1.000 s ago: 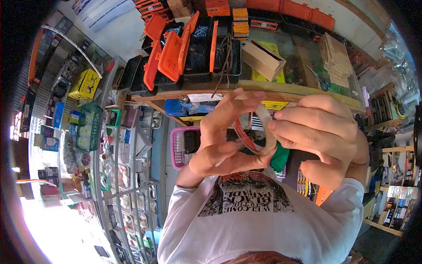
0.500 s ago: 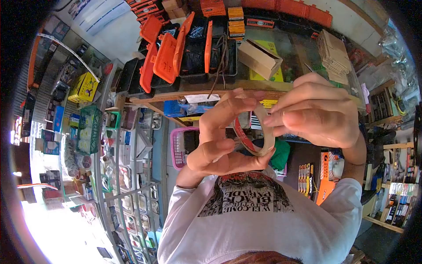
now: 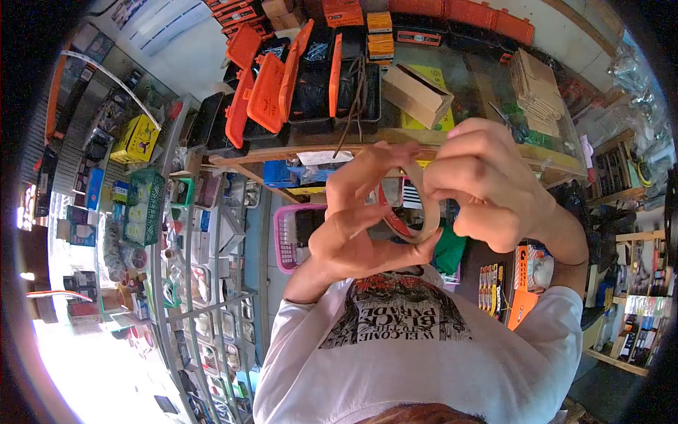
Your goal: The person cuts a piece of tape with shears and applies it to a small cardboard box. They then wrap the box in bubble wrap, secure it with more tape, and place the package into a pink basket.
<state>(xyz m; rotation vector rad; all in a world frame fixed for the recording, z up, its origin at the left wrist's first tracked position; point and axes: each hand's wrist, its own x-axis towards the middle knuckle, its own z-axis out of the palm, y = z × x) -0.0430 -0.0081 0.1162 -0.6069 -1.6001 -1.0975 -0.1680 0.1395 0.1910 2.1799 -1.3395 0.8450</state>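
A roll of adhesive tape (image 3: pixel 428 205) with a red inner core is held up on edge in front of my chest. My left hand (image 3: pixel 353 226) curves round it, fingers above and thumb below, gripping its rim. On the other side my right hand (image 3: pixel 487 187) is closed, its bent fingertips touching the tape's outer face. The tape's end cannot be made out.
Beyond my hands is a counter (image 3: pixel 487 85) with an open cardboard box (image 3: pixel 418 95), flattened cardboard (image 3: pixel 535 88), scissors (image 3: pixel 514 124) and black cases with orange lids (image 3: pixel 267 92). A pink basket (image 3: pixel 286 240) stands lower left, near a metal rack (image 3: pixel 212 307).
My right hand has turned and curled its fingers more tightly at the tape's rim, dropping slightly. The scissors on the counter show more fully. My left hand and the roll have barely shifted.
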